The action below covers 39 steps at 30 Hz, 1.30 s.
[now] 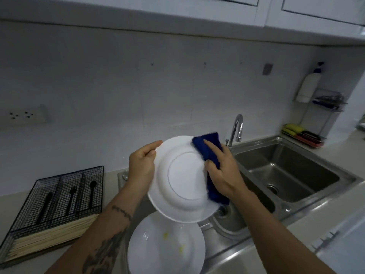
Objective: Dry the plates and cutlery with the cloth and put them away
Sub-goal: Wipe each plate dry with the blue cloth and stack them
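A white plate (182, 176) is held up over the sink's left edge with its underside towards me. My left hand (141, 165) grips its left rim, thumb on the near side. My right hand (222, 172) presses a folded dark blue cloth (209, 153) against the plate's right rim, fingers curled round the cloth. Below it lies a second white plate (166, 246) with yellow specks on it. At the left, a black wire cutlery tray (57, 196) holds three black utensils (72, 196) in separate compartments and a bundle of pale chopsticks (51, 236) along its front.
A steel double sink (286, 173) with a chrome tap (237, 128) fills the right. Sponges in a red tray (302, 133) and a wall rack with a white bottle (308, 86) are at the far right. Wall cupboards hang overhead. A socket strip (23, 115) is on the left wall.
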Each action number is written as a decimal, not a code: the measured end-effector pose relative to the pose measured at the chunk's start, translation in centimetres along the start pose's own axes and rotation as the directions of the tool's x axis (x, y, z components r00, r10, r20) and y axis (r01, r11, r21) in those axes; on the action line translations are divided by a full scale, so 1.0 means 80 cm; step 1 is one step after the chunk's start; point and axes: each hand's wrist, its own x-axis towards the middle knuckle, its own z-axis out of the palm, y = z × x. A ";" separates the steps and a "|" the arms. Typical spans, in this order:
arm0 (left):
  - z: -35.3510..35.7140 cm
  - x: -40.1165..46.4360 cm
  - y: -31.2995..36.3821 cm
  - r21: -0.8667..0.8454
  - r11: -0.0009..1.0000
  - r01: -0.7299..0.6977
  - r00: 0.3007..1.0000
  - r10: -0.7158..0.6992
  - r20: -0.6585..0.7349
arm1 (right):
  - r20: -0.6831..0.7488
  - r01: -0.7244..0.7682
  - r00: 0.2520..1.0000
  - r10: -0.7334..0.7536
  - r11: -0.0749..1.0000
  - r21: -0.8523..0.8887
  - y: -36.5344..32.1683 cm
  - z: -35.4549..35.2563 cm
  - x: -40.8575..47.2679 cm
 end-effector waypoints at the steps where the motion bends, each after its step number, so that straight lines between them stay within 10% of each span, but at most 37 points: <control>1: -0.002 0.002 0.001 -0.042 0.999 0.027 0.998 -0.029 -0.049 | -0.022 -0.087 0.996 0.089 0.993 0.081 0.007 0.003 -0.009; 7: 0.009 0.003 0.003 -0.161 0.978 0.135 0.976 -0.159 -0.147 | -0.181 -0.149 0.964 0.197 0.957 0.249 0.000 0.033 -0.040; 16: 0.030 -0.003 0.015 -0.458 0.817 0.350 0.907 -0.417 -0.051 | 0.042 0.294 0.953 -0.299 0.885 -0.360 -0.044 0.071 -0.062; 22: 0.023 -0.012 0.022 -0.559 0.715 0.420 0.891 -0.441 0.106 | 0.128 0.290 0.956 -0.263 0.809 -0.511 -0.064 0.073 -0.012; 29: 0.003 -0.004 0.009 -0.473 0.813 0.341 0.931 -0.362 0.048 | 0.050 0.164 0.986 -0.158 0.900 -0.403 -0.070 0.068 0.034; 35: -0.021 -0.003 -0.005 -0.361 0.895 0.261 0.958 -0.285 -0.012 | -0.016 -0.159 0.987 0.160 0.986 0.041 -0.013 0.039 0.033; 39: -0.022 0.004 -0.001 -0.337 0.909 0.246 0.965 -0.262 -0.001 | -0.048 -0.023 0.999 0.023 1.000 -0.006 -0.038 0.043 0.029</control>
